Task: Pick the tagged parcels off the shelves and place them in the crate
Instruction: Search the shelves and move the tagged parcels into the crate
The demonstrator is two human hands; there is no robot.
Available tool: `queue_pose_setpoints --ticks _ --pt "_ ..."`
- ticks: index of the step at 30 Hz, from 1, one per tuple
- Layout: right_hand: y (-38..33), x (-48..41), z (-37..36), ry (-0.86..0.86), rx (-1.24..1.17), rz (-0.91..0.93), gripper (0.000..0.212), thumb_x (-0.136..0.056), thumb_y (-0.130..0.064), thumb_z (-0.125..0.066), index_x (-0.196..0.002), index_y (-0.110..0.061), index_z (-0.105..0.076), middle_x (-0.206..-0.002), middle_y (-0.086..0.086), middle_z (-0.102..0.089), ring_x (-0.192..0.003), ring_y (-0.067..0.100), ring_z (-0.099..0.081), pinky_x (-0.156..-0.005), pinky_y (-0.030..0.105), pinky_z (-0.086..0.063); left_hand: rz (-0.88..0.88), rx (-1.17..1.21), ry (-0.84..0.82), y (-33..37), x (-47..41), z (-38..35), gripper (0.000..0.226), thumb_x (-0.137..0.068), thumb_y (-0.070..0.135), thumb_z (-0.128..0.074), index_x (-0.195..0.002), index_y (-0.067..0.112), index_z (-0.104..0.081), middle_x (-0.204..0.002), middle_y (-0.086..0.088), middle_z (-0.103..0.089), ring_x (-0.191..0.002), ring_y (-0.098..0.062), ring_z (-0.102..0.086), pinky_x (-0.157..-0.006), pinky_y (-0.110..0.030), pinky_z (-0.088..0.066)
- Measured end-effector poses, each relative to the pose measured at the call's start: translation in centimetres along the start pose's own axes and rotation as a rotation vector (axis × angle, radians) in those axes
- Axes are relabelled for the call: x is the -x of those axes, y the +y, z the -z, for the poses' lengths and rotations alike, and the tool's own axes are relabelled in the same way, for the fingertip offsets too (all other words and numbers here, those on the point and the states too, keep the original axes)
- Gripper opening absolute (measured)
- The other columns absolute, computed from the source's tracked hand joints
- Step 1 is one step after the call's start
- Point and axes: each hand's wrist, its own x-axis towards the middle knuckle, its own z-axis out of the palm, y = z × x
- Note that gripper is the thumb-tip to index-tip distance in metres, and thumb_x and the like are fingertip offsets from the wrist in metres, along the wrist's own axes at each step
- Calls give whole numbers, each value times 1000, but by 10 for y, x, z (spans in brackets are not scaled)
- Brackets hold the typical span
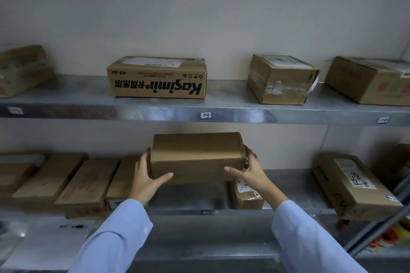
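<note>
A plain brown cardboard parcel [197, 157] is held between both hands just above the lower shelf [190, 197]. My left hand [146, 175] grips its left end, thumb along the front bottom edge, fingers up the side. My right hand [249, 170] grips the right end the same way. No crate is in view.
The upper shelf [155, 113] carries a Kasimir box [157, 78], a taped box [281, 80] and boxes at both ends. On the lower shelf lie flat parcels [88, 182] at left, a small labelled box [245, 195] under my right hand and a long labelled box [352, 186] at right.
</note>
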Motion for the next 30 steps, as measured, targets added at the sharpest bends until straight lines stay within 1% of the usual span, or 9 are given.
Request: queue_pose_setpoints --ticks 2,4,8,13,17,20,23,28,30 --pt "-1 2 1 -12 31 -4 111 -60 -62 -84 -150 -28 -29 -143 -3 -43 -131 14 -44 -109 33 -42 -3 -66 -5 2 1 -2 92 -72 24 -86 -147 32 -33 -137 1 -35 -128 -21 -41 -109 -40 -35" --pt "-2 2 2 -8 36 -12 111 -59 -63 -84 -149 -28 -31 -143 -3 -44 -132 16 -44 -113 40 -38 -10 -66 -4 1 2 -3 87 -75 20 -83 -146 27 -34 -135 3 -36 -125 -18 -40 -106 -37 -34" --pt "1 4 2 -13 -1 0 82 -73 -35 -85 -139 -29 -37 -137 -3 -50 -123 12 -51 -96 22 -44 -4 -25 -13 -2 2 0 85 -74 19 -85 -142 31 -36 -138 5 -45 -126 -15 -43 -106 -38 -36" --pt "-1 8 0 -1 23 -23 80 -72 -36 -85 -134 -25 -35 -123 -11 -52 -116 8 -50 -80 11 -42 -3 61 -17 2 4 -1 75 -74 9 -83 -129 27 -35 -125 6 -48 -119 -14 -45 -96 -30 -37" --pt "-2 10 0 11 16 -47 75 -74 -30 -85 -130 -22 -35 -112 -15 -52 -99 -2 -52 -66 5 -46 24 67 -9 -2 4 3 84 -70 13 -86 -131 31 -30 -129 4 -48 -124 -20 -48 -104 -40 -42" --pt "-2 11 -2 14 6 -40 90 -68 -39 -87 -137 -23 -32 -119 -13 -52 -115 9 -53 -84 14 -49 27 41 -11 -2 6 6 97 -69 22 -88 -141 39 -24 -140 6 -43 -132 -21 -42 -111 -50 -37" --pt "-5 14 -4 6 20 -15 119 -53 -61 -88 -149 -32 -23 -143 -3 -45 -133 18 -44 -110 41 -43 6 -20 -21 0 7 6 100 -66 38 -87 -145 42 -26 -148 3 -38 -137 -23 -38 -111 -54 -36" --pt "-5 12 -7 9 23 44 82 -71 -30 -88 -137 -32 -39 -129 -7 -58 -117 11 -58 -97 31 -52 -27 -70 17 -1 7 2 85 -75 26 -84 -144 32 -35 -145 2 -39 -135 -23 -37 -107 -47 -38" --pt "-4 11 -7 14 16 45 83 -73 -25 -87 -138 -31 -37 -130 -3 -56 -114 13 -59 -89 32 -56 -26 -71 21 -2 6 3 84 -75 26 -84 -142 32 -35 -145 2 -41 -134 -23 -38 -107 -48 -40"
